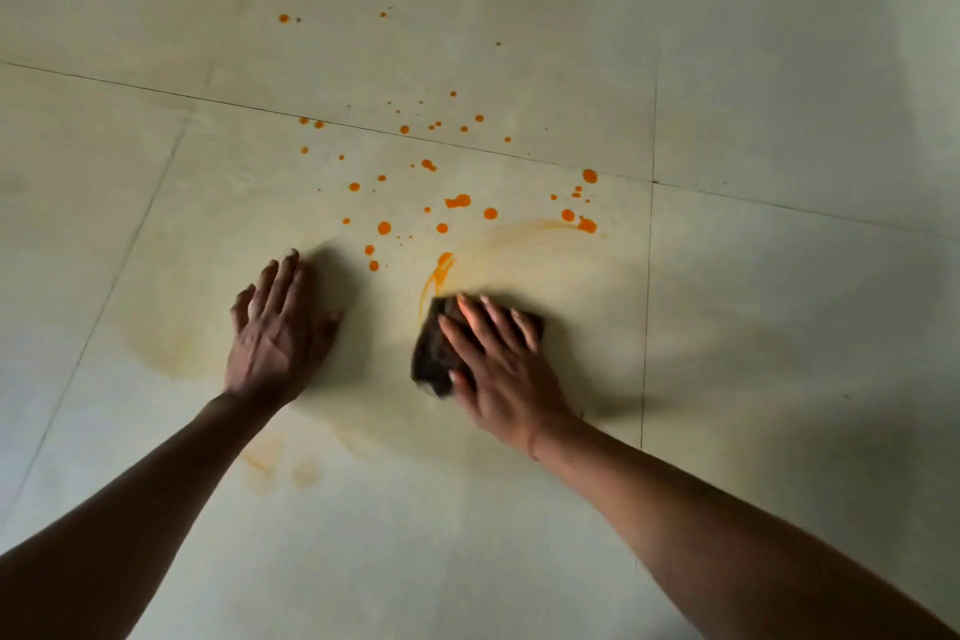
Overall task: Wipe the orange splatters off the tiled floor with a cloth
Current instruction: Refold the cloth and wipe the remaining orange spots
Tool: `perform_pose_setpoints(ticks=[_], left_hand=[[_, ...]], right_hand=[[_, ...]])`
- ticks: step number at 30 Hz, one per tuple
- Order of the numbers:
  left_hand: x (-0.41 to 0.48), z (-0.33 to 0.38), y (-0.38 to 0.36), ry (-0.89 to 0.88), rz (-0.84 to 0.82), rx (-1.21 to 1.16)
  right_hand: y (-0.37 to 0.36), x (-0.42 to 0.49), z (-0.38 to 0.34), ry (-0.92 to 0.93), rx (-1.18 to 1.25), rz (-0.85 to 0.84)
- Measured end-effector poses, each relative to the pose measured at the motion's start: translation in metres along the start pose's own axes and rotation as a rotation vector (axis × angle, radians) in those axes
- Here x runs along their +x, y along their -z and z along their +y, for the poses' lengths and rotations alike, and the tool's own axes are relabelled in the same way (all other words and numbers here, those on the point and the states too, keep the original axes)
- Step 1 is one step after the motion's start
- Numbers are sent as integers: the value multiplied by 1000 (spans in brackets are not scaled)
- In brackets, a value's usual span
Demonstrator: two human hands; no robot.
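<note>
Orange splatters [457, 201] dot the pale tiled floor [753, 327] in the middle and far part of the view. My right hand [504, 374] presses flat on a dark crumpled cloth [434, 359], fingers spread over it. An orange smear [439, 276] curves away from the cloth's far edge, and a fainter arc [524, 229] runs toward drops at the right. To the left of the cloth, my left hand [278, 333] lies flat on the floor, fingers apart, holding nothing.
Faint yellowish wiped stains [171, 343] spread on the tile left of my left hand, and two small pale marks [280, 468] lie near my left forearm. Dark grout lines [647, 327] cross the floor. A brighter strip [935, 42] runs along the far right.
</note>
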State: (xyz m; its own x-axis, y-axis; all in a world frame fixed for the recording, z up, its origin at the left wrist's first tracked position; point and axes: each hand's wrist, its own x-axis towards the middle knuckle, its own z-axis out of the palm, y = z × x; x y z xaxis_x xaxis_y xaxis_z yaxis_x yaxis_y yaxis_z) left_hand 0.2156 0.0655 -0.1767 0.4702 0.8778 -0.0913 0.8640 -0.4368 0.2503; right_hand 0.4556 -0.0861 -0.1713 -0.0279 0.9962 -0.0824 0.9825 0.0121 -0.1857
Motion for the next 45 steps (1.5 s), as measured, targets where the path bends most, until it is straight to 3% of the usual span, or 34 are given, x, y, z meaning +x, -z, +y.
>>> perform_pose_setpoints(ticks=[2, 5, 7, 9, 11, 12, 14, 15, 18, 19, 22, 25, 26, 30, 31, 34, 37, 40, 45], left_hand=[[6, -6, 3, 76, 13, -23], [12, -15, 2, 113, 25, -17], [11, -19, -5, 109, 29, 12], [12, -22, -8, 118, 41, 12], [11, -23, -7, 126, 30, -9], [10, -23, -5, 128, 20, -19], [11, -21, -3, 131, 10, -25], [11, -21, -1, 135, 7, -32], [11, -23, -5, 115, 22, -28], [12, -24, -5, 109, 29, -28], [12, -25, -5, 109, 18, -33], [10, -24, -2, 114, -10, -34], [12, -22, -3, 111, -7, -39], [12, -23, -4, 102, 6, -63], [12, -23, -4, 97, 1, -67], [12, -25, -2, 101, -16, -89], [10, -23, 2, 101, -59, -112], [12, -27, 3, 89, -58, -139], [5, -43, 12, 68, 31, -139]], right_hand=[[6, -17, 34, 38, -22, -7], [9, 48, 63, -287, -40, 78], [7, 107, 28, -392, 15, 149], [-4, 119, -21, -210, 22, 164], [-10, 68, -43, 43, 4, 26], [-5, 35, -37, 118, -1, -64], [2, 14, 1, 174, -28, -65], [2, 28, 21, 105, -63, -42], [13, 120, 34, -362, -28, 88], [12, 139, 18, -397, -13, 115], [-6, 98, -38, -53, -35, 29], [1, 34, -24, 192, -51, -92], [1, 39, -10, 164, -82, -70], [4, 112, -1, -326, -71, 80], [1, 112, -14, -298, -62, 87], [-6, 49, -52, 37, -99, -48], [0, 1, -61, 148, -93, -135], [-1, 32, -47, 80, -111, -127], [-8, 124, -52, -227, -46, 69]])
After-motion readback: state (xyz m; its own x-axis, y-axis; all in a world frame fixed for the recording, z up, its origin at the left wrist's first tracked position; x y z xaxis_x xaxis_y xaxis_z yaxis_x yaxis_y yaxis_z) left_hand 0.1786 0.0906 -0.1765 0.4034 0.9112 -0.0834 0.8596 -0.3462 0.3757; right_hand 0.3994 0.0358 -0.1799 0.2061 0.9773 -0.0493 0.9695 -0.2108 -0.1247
